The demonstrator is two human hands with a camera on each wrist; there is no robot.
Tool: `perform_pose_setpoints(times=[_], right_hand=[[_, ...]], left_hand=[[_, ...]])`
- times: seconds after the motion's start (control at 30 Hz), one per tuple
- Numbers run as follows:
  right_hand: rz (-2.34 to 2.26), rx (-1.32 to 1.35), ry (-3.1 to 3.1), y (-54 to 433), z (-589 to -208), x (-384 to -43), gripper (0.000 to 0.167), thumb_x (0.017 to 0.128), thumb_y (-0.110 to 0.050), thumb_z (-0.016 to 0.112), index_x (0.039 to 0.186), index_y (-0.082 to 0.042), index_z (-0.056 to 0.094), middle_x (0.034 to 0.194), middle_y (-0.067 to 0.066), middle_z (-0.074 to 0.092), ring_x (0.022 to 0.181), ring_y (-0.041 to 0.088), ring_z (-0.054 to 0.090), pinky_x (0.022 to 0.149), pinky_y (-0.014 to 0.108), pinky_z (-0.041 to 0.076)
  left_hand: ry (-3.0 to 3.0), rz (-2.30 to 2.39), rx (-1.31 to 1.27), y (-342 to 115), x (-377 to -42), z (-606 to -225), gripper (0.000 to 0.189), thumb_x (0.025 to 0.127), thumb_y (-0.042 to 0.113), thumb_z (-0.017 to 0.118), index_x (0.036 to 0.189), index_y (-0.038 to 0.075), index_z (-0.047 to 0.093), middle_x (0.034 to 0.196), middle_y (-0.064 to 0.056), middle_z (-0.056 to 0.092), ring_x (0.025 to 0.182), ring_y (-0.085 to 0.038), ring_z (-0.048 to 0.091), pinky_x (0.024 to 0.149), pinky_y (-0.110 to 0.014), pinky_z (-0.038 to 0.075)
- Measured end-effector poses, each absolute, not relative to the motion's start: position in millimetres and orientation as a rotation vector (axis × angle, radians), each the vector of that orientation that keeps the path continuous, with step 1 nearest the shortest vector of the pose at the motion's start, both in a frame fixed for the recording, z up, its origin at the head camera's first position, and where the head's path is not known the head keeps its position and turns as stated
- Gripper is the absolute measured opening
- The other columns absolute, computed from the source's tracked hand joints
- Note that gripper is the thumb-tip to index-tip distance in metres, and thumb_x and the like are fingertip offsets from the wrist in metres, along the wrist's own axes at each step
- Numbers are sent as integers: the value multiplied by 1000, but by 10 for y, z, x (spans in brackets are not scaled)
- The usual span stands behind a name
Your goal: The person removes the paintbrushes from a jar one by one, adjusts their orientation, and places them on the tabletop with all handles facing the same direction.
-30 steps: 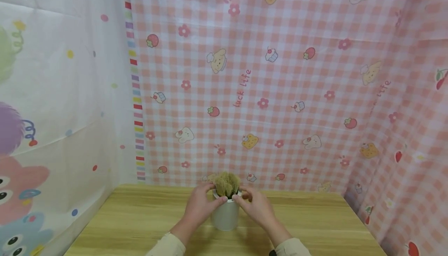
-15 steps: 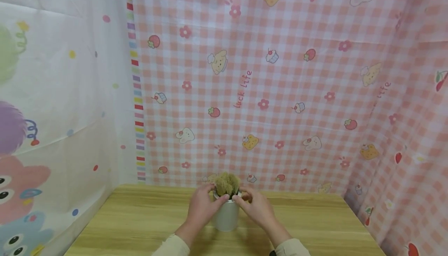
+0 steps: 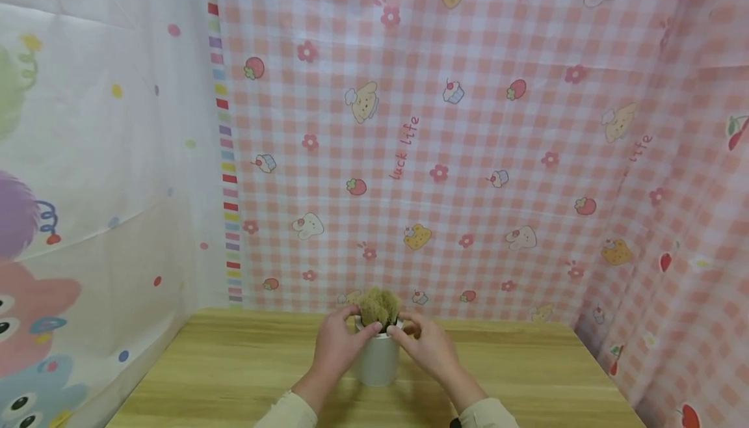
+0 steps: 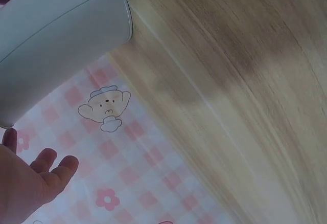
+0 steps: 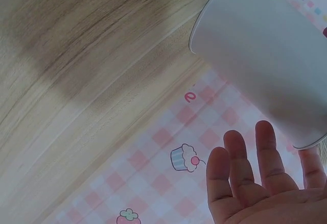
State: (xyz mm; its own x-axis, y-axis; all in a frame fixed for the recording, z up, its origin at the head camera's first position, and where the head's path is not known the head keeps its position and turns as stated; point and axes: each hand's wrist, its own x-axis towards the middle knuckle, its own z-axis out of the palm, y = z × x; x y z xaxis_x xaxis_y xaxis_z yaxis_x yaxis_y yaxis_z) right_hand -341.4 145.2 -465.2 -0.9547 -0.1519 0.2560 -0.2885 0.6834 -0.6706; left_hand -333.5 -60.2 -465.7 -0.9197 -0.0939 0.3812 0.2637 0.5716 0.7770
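Two bare hands meet at one pot. The left hand (image 3: 339,347) and the right hand (image 3: 430,347) each hold the rim between thumb and forefinger, the two thumbs nearly touching at the near edge; the other fingers of the right hand spread apart, off the wall. The pot (image 3: 377,364), a smooth, matte, pale grey-white cylinder, hangs directly below the fingertips, its long axis upright and its mouth facing up. Whether its base touches the table cannot be told. Between the forefingers rises one fuzzy, olive-yellow tufted plant (image 3: 379,307). Beneath the fingers spreads a wood-grain table (image 3: 246,363). Beyond them hangs a pink-and-white gingham cloth (image 3: 456,129), and far to their left a white, cartoon-printed cloth (image 3: 140,174).
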Motion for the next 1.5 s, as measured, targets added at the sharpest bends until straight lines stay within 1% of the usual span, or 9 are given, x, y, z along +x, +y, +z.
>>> perform_pose_setpoints(times=[0.2, 0.43, 0.67, 0.93, 1.03, 1.13, 1.23, 1.3, 1.5], right_hand=[[1140, 369, -2716, 1452, -4637, -3402, 61, 99, -60, 69, 142, -17, 68, 119, 9, 80, 102, 28, 76, 76, 47, 62], [1163, 365, -2723, 1452, -4634, -3399, 61, 99, -61, 68, 143, -20, 68, 119, 8, 80, 104, 27, 76, 79, 48, 62], [1149, 376, -2726, 1450, -4638, -3415, 61, 100, -62, 67, 143, -19, 68, 119, 8, 80, 106, 28, 76, 79, 47, 62], [1155, 369, -2727, 1451, -4662, -3439, 62, 100, -62, 67, 144, -20, 67, 119, 9, 80, 104, 26, 76, 77, 46, 62], [1162, 367, -2731, 1451, -4664, -3437, 61, 100, -62, 67, 144, -20, 67, 119, 9, 80, 104, 27, 76, 78, 46, 62], [1167, 356, -2732, 1452, -4664, -3432, 61, 100, -62, 67, 143, -20, 67, 119, 9, 80, 104, 27, 76, 79, 47, 62], [1174, 348, -2735, 1451, -4658, -3428, 60, 100, -62, 67, 143, -20, 67, 119, 9, 80, 104, 27, 76, 80, 47, 62], [1181, 349, -2740, 1451, -4654, -3428, 60, 100, -61, 68, 144, -20, 67, 120, 10, 80, 104, 27, 76, 80, 48, 62], [1203, 334, -2763, 1455, -4641, -3420, 61, 99, -64, 67, 144, -22, 66, 120, 9, 80, 106, 27, 75, 81, 49, 62]], left_hand=[[-2385, -1391, -75, -594, -3309, -4639, 53, 86, 45, 90, 122, 8, 77, 131, -17, 74, 123, -40, 69, 95, -55, 61], [-2387, -1432, -156, -579, -3349, -4635, 34, 91, 42, 86, 102, 11, 78, 143, -16, 69, 140, -47, 58, 107, -62, 55], [-2430, -1344, -269, -574, -3400, -4668, 28, 94, 41, 83, 96, 13, 80, 146, -18, 66, 141, -47, 57, 105, -62, 56], [-2310, -1473, -195, -570, -3404, -4608, 30, 94, 40, 83, 103, 11, 83, 145, -12, 69, 144, -45, 55, 112, -64, 51], [-2266, -1532, -173, -588, -3397, -4526, 34, 95, 42, 82, 109, 12, 83, 145, -9, 69, 142, -42, 58, 113, -63, 50], [-2248, -1608, -135, -622, -3383, -4426, 40, 95, 48, 80, 116, 14, 81, 135, -14, 74, 119, -39, 72, 106, -58, 57], [-2219, -1704, -76, -670, -3369, -4329, 48, 95, 53, 79, 122, 13, 79, 125, -17, 77, 105, -33, 74, 97, -52, 62], [-2189, -1760, -46, -708, -3370, -4277, 49, 95, 52, 80, 120, 10, 79, 115, -18, 78, 109, -28, 73, 94, -48, 62], [-2094, -1857, -41, -819, -3420, -4204, 39, 95, 46, 82, 102, 8, 78, 101, -7, 78, 95, -16, 69, 83, -30, 59]])
